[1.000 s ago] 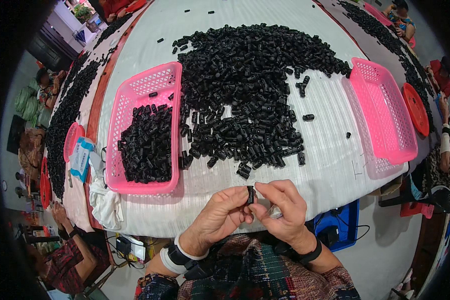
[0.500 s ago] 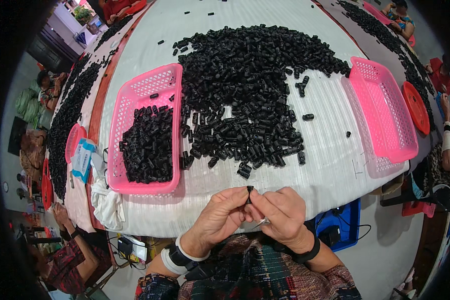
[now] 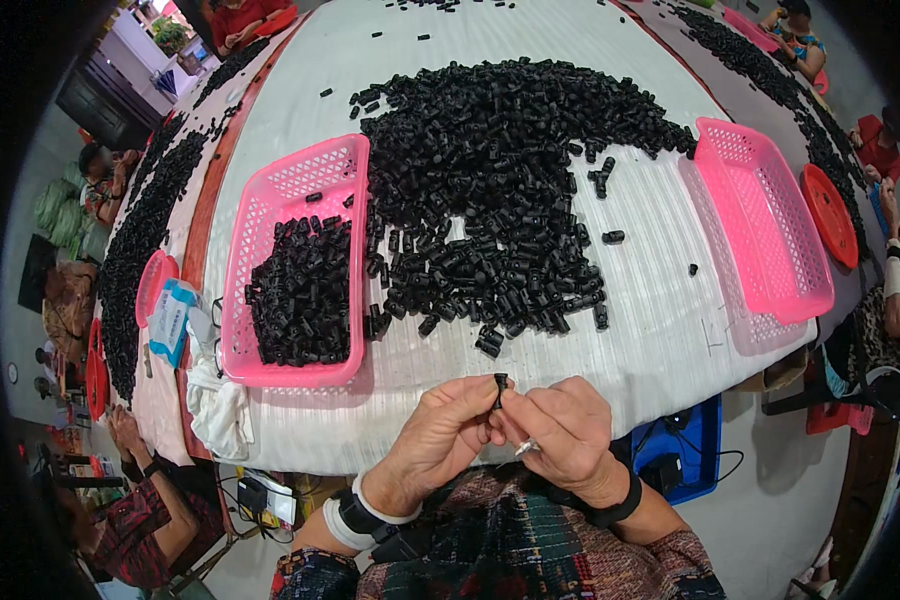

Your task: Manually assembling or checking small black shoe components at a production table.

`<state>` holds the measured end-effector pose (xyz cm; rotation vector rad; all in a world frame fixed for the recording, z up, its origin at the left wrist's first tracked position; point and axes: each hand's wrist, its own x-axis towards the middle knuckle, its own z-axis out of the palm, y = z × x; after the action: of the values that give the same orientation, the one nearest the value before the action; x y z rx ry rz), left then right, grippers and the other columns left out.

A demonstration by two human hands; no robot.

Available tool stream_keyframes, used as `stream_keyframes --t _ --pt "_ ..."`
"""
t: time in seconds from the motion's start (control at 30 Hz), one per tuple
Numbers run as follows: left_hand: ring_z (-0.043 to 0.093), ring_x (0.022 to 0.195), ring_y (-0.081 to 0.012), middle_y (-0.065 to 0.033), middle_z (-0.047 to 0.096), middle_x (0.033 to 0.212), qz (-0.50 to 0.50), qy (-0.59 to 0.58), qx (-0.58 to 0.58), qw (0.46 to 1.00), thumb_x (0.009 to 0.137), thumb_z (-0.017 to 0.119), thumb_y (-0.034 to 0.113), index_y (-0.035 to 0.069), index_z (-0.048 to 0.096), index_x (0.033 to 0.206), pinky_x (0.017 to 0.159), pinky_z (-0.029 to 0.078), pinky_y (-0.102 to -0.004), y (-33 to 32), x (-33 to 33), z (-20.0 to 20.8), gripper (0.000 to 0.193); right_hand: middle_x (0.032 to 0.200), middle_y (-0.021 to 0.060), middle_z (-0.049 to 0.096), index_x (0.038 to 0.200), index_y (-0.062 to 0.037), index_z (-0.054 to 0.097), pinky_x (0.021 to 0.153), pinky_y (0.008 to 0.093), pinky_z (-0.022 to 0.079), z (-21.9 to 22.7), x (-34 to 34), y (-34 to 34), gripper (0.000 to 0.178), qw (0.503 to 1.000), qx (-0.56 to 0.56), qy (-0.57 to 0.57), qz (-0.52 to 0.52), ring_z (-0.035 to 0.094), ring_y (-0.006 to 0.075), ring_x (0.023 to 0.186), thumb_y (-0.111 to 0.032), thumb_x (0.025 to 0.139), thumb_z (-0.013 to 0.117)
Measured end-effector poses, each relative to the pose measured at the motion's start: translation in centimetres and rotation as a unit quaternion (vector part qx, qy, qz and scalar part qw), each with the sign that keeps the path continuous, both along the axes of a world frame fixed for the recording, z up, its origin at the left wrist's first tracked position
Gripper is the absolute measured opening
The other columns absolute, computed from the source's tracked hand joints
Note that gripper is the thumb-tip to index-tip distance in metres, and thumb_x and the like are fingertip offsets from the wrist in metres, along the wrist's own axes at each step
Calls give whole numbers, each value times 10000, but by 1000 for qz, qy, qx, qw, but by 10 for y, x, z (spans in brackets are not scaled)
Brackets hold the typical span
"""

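Close to the table's near edge, my left hand (image 3: 440, 422) pinches a small black plastic part (image 3: 500, 388) between thumb and fingertips. My right hand (image 3: 562, 425) meets it from the other side, its thumb and forefinger closed on the same part. Something small and silvery (image 3: 527, 447) shows under the right hand's fingers; its kind I cannot make out. Beyond my hands a big heap of short black cylindrical parts (image 3: 490, 200) spreads over the white cloth. Left of the heap, a pink perforated basket (image 3: 234, 290) holds many similar parts.
A second pink basket (image 3: 770, 235) stands at the right edge, near a red round lid (image 3: 830, 215). A white cloth (image 3: 220, 408) and a blue-white packet (image 3: 173, 320) lie at the left. Below the table at right is a blue crate (image 3: 705, 450). Several people sit around.
The view has shifted slightly. Both hands keep their pinch on the black part, and the silvery thing under the right fingers has turned a little and shows more brightly.
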<state>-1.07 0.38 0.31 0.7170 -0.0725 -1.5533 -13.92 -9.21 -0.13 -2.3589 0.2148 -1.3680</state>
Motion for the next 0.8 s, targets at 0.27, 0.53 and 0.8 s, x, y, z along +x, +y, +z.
stream_keyframes --t 0.27,0.53,0.8 --pt "575 682 -122 -77 606 829 4 -8 3 1000 888 527 143 -37 580 991 602 480 -229 0 -4 1 214 729 29 548 940 10 619 455 272 343 -1 -3 1 374 1000 0 -5 3 481 148 539 -43 576 683" --pt "567 666 -120 -73 605 810 13 -17 12 1000 882 535 137 -35 582 979 604 476 -226 -1 -7 1 203 694 24 535 895 -8 617 458 272 348 -1 -5 3 305 1000 11 1 0 485 150 534 -57 604 692" --pt "558 661 -123 -82 596 802 25 -31 27 999 873 542 105 -38 578 973 582 491 -254 -1 -4 12 179 695 83 541 827 -20 576 511 308 393 14 -14 -1 116 946 290 61 134 509 215 577 -107 762 616"
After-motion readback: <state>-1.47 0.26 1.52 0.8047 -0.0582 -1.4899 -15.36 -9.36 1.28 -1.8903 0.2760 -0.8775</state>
